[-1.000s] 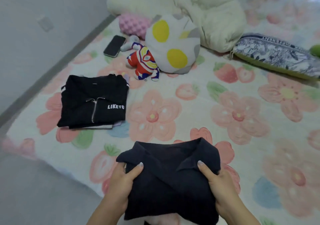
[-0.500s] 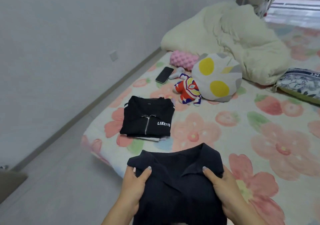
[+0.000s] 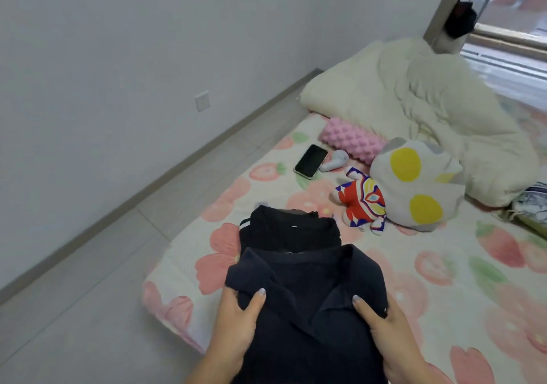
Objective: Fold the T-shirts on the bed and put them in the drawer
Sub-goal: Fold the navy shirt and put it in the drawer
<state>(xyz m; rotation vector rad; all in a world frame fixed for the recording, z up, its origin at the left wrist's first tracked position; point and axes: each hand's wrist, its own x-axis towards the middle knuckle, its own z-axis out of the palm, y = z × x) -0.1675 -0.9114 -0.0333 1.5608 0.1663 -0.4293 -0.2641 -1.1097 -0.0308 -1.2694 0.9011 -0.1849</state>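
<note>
A folded dark navy collared shirt [image 3: 307, 300] is held up between both hands, over the near left corner of the bed. My left hand [image 3: 233, 324] grips its left edge, thumb on top. My right hand [image 3: 387, 336] grips its right edge, thumb on top as well. Just beyond it, partly hidden behind the navy shirt, a stack of folded clothes topped by a black zip shirt [image 3: 290, 229] lies on the floral bedsheet [image 3: 444, 265]. No drawer is in view.
A phone [image 3: 310, 161], a white earbud case [image 3: 334, 160], a pink bumpy pillow [image 3: 352, 139], a red plush toy [image 3: 362, 203] and a round yellow-spotted cushion [image 3: 417, 185] lie further up the bed. A cream duvet [image 3: 429, 114] is heaped at the head. Grey floor [image 3: 88, 295] and wall to the left.
The view has swung left and up. The navy shirt, held in both hands, has moved left toward the black folded stack and now overlaps it in view.
</note>
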